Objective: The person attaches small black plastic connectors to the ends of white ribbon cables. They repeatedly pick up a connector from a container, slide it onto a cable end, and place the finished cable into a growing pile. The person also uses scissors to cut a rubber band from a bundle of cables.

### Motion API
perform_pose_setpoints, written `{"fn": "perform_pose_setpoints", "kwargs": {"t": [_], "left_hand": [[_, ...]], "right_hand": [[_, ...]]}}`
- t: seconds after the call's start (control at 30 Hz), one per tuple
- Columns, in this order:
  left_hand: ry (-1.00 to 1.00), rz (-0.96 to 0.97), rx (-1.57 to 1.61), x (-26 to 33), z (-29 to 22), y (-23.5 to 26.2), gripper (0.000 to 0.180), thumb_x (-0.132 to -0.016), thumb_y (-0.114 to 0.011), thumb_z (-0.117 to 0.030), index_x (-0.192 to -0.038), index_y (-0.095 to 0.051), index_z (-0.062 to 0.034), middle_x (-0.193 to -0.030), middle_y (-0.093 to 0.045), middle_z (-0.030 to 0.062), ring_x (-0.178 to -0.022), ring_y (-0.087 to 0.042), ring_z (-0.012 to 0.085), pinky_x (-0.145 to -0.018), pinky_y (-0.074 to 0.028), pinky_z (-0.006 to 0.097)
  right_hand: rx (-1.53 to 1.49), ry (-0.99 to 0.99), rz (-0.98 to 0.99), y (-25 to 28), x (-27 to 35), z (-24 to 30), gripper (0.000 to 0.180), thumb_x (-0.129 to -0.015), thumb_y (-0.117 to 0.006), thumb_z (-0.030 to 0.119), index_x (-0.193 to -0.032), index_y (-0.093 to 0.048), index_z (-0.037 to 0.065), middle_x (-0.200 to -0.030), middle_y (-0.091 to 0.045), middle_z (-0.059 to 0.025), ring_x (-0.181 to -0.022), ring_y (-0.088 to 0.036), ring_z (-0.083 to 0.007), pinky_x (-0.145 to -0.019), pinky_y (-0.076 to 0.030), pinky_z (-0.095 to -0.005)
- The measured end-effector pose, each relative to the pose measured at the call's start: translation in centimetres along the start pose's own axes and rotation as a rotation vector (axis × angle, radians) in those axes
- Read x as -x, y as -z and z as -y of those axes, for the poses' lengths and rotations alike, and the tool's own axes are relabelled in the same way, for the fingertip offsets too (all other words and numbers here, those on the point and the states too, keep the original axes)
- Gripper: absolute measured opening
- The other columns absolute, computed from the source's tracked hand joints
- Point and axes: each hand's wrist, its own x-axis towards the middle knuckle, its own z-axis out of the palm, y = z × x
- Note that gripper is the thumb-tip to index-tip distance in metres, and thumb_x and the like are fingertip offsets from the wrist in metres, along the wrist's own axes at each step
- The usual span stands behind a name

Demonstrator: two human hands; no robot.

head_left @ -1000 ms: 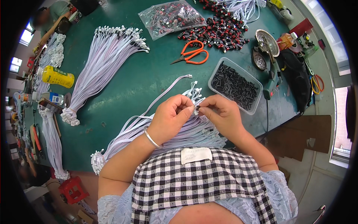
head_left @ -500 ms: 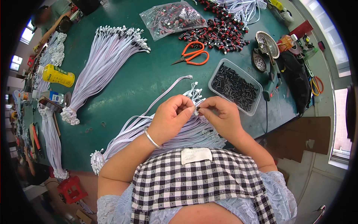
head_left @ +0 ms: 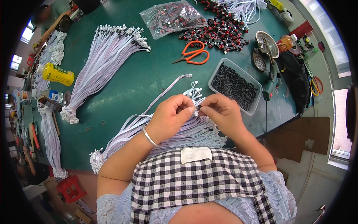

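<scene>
Over a thick bundle of white ribbon cables (head_left: 179,136), my two hands meet with their fingertips almost touching. Thumb and forefinger of my left hand (head_left: 172,117) are pinched on a thin cable end, mostly hidden by the fingers. My right hand (head_left: 225,115) pinches a small black sleeve right beside it. White connectors (head_left: 195,90) on the cable ends fan out just beyond the fingertips. One cable (head_left: 169,88) lies apart to the left, its plug pointing away from me. Close to my right hand stands a clear plastic tub (head_left: 254,111) of short black sleeves (head_left: 235,85).
Orange-handled scissors (head_left: 195,56) lie beyond my hands. Behind them are a pile of black-and-red connectors (head_left: 223,35) and a clear bag (head_left: 171,18) of similar ones. Another cable bundle (head_left: 104,63) and a yellow bottle (head_left: 57,74) are to the left; a corded teal tool (head_left: 271,84) is at right.
My right hand has shifted very slightly to the right, its fingers still pinched. My left hand stays in nearly the same place.
</scene>
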Motion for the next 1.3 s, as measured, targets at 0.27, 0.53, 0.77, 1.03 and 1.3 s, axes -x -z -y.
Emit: {"fn": "perform_pose_setpoints", "kwargs": {"t": [0.27, 0.53, 0.77, 1.03, 1.3], "left_hand": [[-0.001, 0.007, -0.001, 0.09, -0.24, 0.01, 0.01, -0.092, -0.057, -0.009, -0.099, -0.057, -0.0014, -0.09, -0.057, -0.0016, -0.082, -0.052, 0.0048, -0.075, -0.045, 0.021], [-0.013, -0.019, 0.037, 0.08, -0.11, -0.15, 0.011, -0.092, -0.058, -0.01, -0.1, -0.056, -0.0016, -0.09, -0.057, -0.0016, -0.081, -0.052, 0.0046, -0.074, -0.044, 0.02], [-0.02, -0.024, 0.048, 0.09, -0.12, -0.23, 0.011, -0.093, -0.057, -0.01, -0.1, -0.056, -0.002, -0.09, -0.056, -0.0018, -0.081, -0.051, 0.0043, -0.073, -0.044, 0.02], [-0.019, -0.024, 0.062, 0.13, -0.14, -0.31, 0.011, -0.093, -0.058, -0.011, -0.1, -0.055, -0.0026, -0.088, -0.055, -0.0023, -0.078, -0.05, 0.0037, -0.071, -0.043, 0.019], [-0.077, -0.053, -0.033, 0.12, -0.07, -0.47, 0.011, -0.092, -0.058, -0.01, -0.099, -0.056, -0.0026, -0.088, -0.056, -0.0019, -0.076, -0.051, 0.0046, -0.068, -0.045, 0.021]], "right_hand": [[0.031, 0.022, 0.026, -0.14, 0.03, 0.26, 0.01, -0.084, -0.066, 0.002, -0.093, -0.063, -0.001, -0.084, -0.067, -0.0067, -0.078, -0.066, -0.0121, -0.069, -0.052, -0.0239], [0.111, 0.056, -0.009, -0.3, 0.13, 0.09, 0.012, -0.083, -0.068, 0.003, -0.093, -0.062, 0.0, -0.083, -0.068, -0.0064, -0.078, -0.067, -0.0126, -0.069, -0.052, -0.0244], [0.083, 0.027, -0.027, -0.39, 0.21, -0.09, 0.011, -0.083, -0.068, 0.002, -0.091, -0.062, 0.0, -0.083, -0.068, -0.0064, -0.077, -0.067, -0.0122, -0.068, -0.052, -0.0237], [0.121, 0.044, -0.042, -0.51, 0.26, 0.2, 0.01, -0.083, -0.068, 0.002, -0.091, -0.062, 0.0, -0.083, -0.068, -0.006, -0.076, -0.066, -0.0113, -0.067, -0.051, -0.0234], [0.169, 0.106, -0.044, -0.48, 0.22, -0.12, 0.011, -0.082, -0.069, 0.003, -0.09, -0.063, 0.001, -0.083, -0.067, -0.006, -0.075, -0.066, -0.0137, -0.067, -0.052, -0.0248]]}}
